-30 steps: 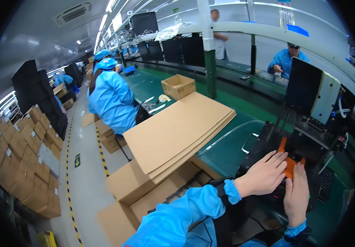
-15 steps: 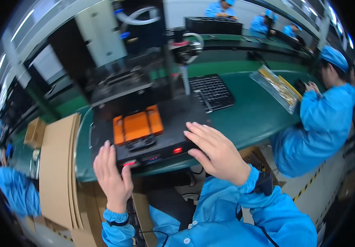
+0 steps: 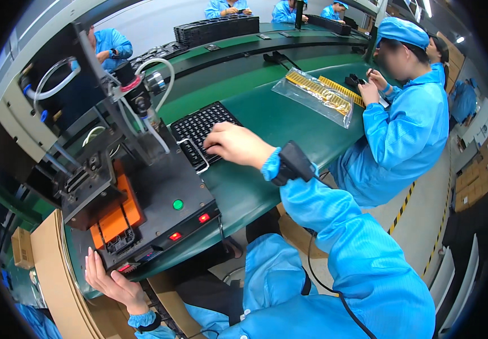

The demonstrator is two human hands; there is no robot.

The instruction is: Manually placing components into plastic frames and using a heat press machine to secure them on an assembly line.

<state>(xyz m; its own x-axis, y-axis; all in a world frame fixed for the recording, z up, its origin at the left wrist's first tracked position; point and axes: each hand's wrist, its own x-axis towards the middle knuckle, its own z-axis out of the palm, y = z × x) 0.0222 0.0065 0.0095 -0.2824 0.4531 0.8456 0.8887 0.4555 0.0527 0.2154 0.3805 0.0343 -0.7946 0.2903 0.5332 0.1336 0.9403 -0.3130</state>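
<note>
My right hand (image 3: 235,145) reaches over a black tray (image 3: 219,116) of small cells on the green bench. Its fingers are bent down and closed together at the tray's near part; what lies in them, if anything, is hidden. Beside the front left corner of a black press machine (image 3: 159,206) is my left hand (image 3: 114,281), its fingers stretched out and holding nothing. On the machine an orange fixture (image 3: 122,212) lies partly behind the dark press block (image 3: 91,189). A small black part (image 3: 120,242) sits at the fixture's near end.
Red lit buttons (image 3: 175,236) and a green button (image 3: 178,204) are on the machine. A metal handle (image 3: 198,158) stands beside the tray. A plastic bag of yellow strips (image 3: 317,96) lies beyond. A co-worker (image 3: 408,113) sits at right. Cardboard sheets (image 3: 57,265) stand at left.
My view has swung right. My right hand has gone from above the machine's front edge out to the black tray, its fingers now bent. My left hand remains open near the machine's front left corner.
</note>
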